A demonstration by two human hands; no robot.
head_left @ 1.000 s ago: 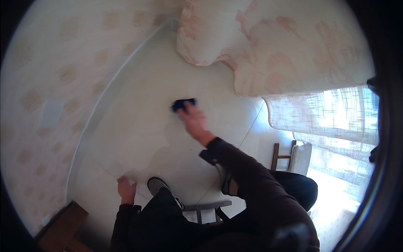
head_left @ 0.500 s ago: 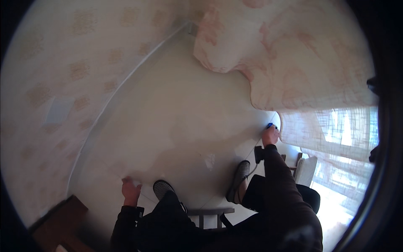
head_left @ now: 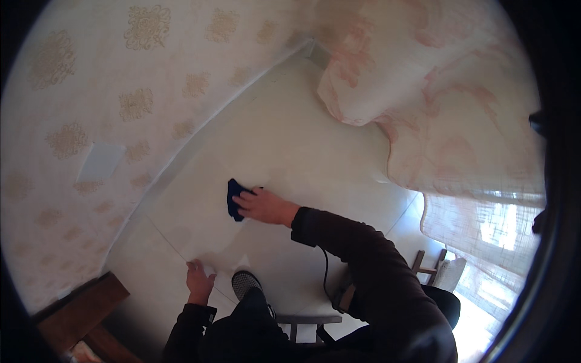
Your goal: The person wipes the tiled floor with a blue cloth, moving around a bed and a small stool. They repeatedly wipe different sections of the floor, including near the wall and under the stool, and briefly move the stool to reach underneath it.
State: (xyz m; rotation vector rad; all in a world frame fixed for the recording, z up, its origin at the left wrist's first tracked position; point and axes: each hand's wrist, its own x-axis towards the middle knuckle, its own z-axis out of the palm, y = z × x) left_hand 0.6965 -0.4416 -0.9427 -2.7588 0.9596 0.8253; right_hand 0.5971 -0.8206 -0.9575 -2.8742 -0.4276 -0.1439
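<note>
My right hand [head_left: 266, 206] presses a bunched dark blue cloth [head_left: 234, 201] against the pale, smooth floor [head_left: 290, 139], its fingers bent over the cloth's right side. Damp-looking patches show on the floor around it. Lower left, my left hand [head_left: 200, 284] hovers near my slippered foot, thumb and fingers curled. A small pale patch [head_left: 209, 271] shows between its thumb and fingers; what it is I cannot make out. A checked slipper [head_left: 247, 283] is on my left foot.
Patterned wallpaper [head_left: 136, 103] and a white skirting line bound the left. Pink-and-cream curtains [head_left: 460, 133] hang at the right, sheer by the bright window. A brown wooden piece [head_left: 85, 305] stands lower left, a low wooden stool [head_left: 308, 319] beneath me, and a wooden frame [head_left: 428, 269] by the curtain.
My right hand has swept the blue cloth leftward from beside the curtain to mid-floor. My left hand stays near my foot. The whole view has shifted slightly.
</note>
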